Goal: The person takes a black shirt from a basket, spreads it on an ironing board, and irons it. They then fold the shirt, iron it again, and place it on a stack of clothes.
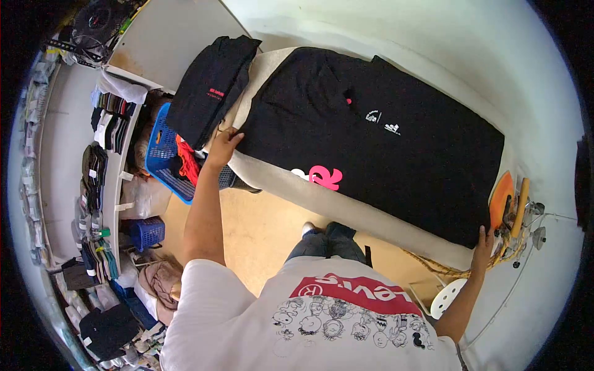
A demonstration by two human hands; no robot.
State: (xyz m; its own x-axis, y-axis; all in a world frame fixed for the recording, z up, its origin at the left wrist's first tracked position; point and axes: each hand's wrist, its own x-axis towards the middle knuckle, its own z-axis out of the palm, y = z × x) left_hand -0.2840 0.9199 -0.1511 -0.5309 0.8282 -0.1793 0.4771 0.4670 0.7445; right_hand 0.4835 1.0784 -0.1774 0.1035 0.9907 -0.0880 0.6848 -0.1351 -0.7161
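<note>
A black T-shirt (396, 161) lies spread over a pale padded ironing board (346, 210), with small white prints and a pink-and-white print facing up. At its left end, my left hand (224, 147) has its fingers closed on the shirt's edge. The lower right corner of the shirt is pinched by my right hand (483, 247). Just past my left hand, another black garment (210, 89) with a small red print lies folded over the board's left end.
An orange object with a yellow handle, apparently an iron (502, 201), stands at the board's right end among cords. Below the left end is a blue basket (162, 139) with clothes. Shelves (117, 185) of folded clothes line the left; a white stool (447, 298) is lower right.
</note>
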